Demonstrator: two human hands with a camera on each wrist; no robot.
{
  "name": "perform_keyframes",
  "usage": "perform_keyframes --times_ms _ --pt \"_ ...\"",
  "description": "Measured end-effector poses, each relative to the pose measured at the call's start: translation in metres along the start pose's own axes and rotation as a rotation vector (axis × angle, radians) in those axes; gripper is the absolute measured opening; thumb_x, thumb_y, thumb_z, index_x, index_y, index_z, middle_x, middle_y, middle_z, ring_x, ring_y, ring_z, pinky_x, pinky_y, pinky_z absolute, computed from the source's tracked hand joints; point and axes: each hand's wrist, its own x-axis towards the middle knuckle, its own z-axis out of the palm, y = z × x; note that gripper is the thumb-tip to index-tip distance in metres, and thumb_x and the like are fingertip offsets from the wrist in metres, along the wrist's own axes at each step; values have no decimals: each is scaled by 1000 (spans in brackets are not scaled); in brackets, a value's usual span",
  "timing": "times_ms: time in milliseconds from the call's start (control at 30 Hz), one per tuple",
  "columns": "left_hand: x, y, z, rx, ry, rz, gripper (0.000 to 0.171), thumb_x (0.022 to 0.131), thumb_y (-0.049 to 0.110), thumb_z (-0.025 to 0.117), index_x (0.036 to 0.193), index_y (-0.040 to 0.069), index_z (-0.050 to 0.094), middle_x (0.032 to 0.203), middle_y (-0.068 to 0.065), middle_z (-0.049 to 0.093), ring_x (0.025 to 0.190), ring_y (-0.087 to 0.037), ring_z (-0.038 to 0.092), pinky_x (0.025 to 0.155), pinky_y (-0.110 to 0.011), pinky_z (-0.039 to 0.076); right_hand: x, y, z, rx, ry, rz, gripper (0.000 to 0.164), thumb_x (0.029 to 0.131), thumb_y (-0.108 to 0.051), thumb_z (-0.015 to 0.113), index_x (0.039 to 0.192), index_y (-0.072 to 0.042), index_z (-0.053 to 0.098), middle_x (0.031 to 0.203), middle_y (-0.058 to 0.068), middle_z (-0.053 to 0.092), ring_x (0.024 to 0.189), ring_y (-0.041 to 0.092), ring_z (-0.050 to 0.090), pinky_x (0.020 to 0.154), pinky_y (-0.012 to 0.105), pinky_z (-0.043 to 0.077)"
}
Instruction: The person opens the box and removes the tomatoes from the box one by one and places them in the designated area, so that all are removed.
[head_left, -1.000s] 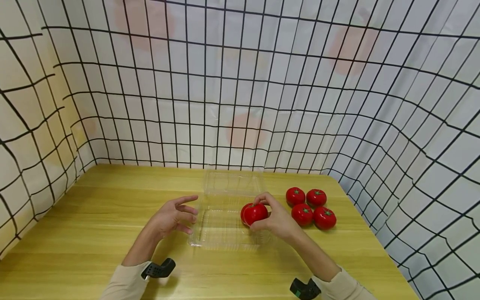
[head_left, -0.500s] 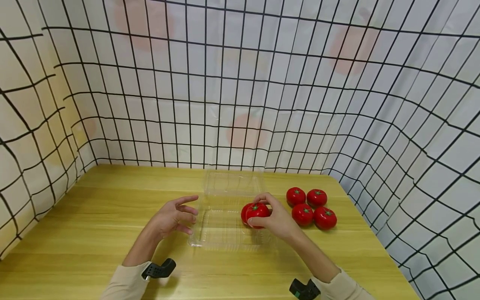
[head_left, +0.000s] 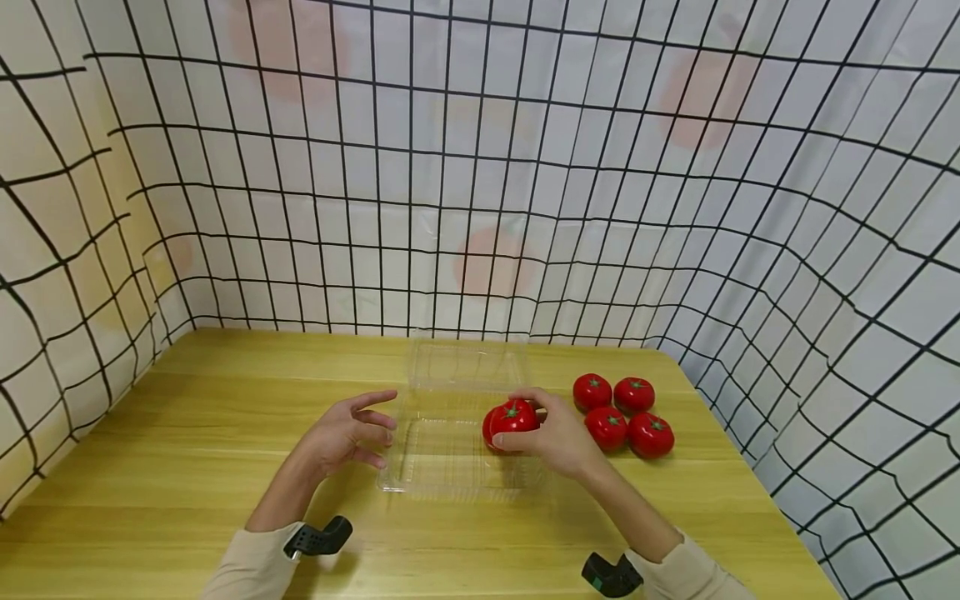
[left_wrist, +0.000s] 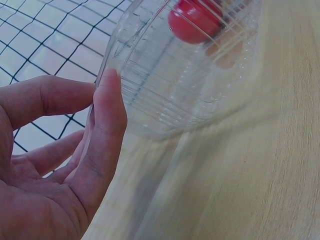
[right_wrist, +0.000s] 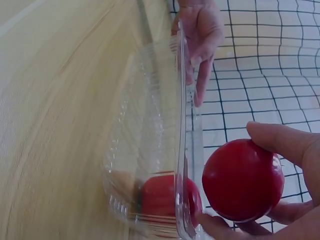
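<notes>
In the head view, my right hand (head_left: 558, 437) grips a red tomato (head_left: 519, 413) over the right end of a clear plastic clamshell box (head_left: 450, 487). The right wrist view has this held tomato (right_wrist: 242, 180) outside the box's rim line, between thumb and fingers. Another tomato (right_wrist: 159, 197) lies inside the box, seen through its wall; from above, the held one partly covers it. At the box's left end is my left hand (head_left: 347, 435). Its thumb and a finger pinch the rim (left_wrist: 102, 75) in the left wrist view.
Several tomatoes (head_left: 606, 428) stand grouped on the wooden table (head_left: 187, 467) right of the box. The box's lid (head_left: 468, 364) lies folded back toward the wall. Black-gridded white sheeting (head_left: 450, 167) encloses the table's back and sides.
My right hand has turned the tomato slightly, so its green stem faces more upward and the thumb lies across its front. The left hand and the box have stayed put.
</notes>
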Motion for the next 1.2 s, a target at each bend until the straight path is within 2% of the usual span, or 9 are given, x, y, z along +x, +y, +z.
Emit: perform_keyframes --times_ms 267,433,600,767,967,1200 --pt "0 0 0 -3 8 -3 79 89 -7 64 159 1 27 106 -11 62 82 -18 66 63 -35 64 -1 4 -14 -81 37 0 65 76 -39 88 134 -21 64 126 7 67 113 29 63 84 39 61" --pt "0 -1 -1 2 9 -1 79 88 -7 64 159 1 27 107 -12 62 81 -17 66 63 -35 64 -4 7 -27 -132 47 -17 69 76 -41 88 136 -18 62 124 7 68 108 27 65 80 35 60" --pt "2 -2 -2 8 4 1 79 88 -7 64 158 1 28 107 -13 62 81 -17 66 63 -35 64 -10 12 -39 -195 56 -40 71 77 -41 87 138 -15 60 127 8 67 110 27 64 85 39 60" --pt "3 -2 0 6 -5 -1 79 88 -7 64 158 1 28 107 -13 62 80 -17 66 63 -35 64 -16 20 -50 -232 69 -32 69 77 -41 88 136 -17 61 129 7 67 110 27 64 92 46 57" --pt "4 -2 0 4 -11 -1 80 87 -7 64 158 1 28 107 -12 61 81 -19 66 63 -35 64 -26 33 -65 -284 63 -35 70 76 -44 87 134 -13 63 132 11 66 117 31 63 99 53 53" --pt "2 -2 -1 7 -16 3 80 88 -7 63 159 0 26 107 -14 62 84 -20 66 64 -36 64 -33 41 -81 -329 54 6 73 75 -44 88 135 -10 62 129 15 67 115 31 62 95 51 54"
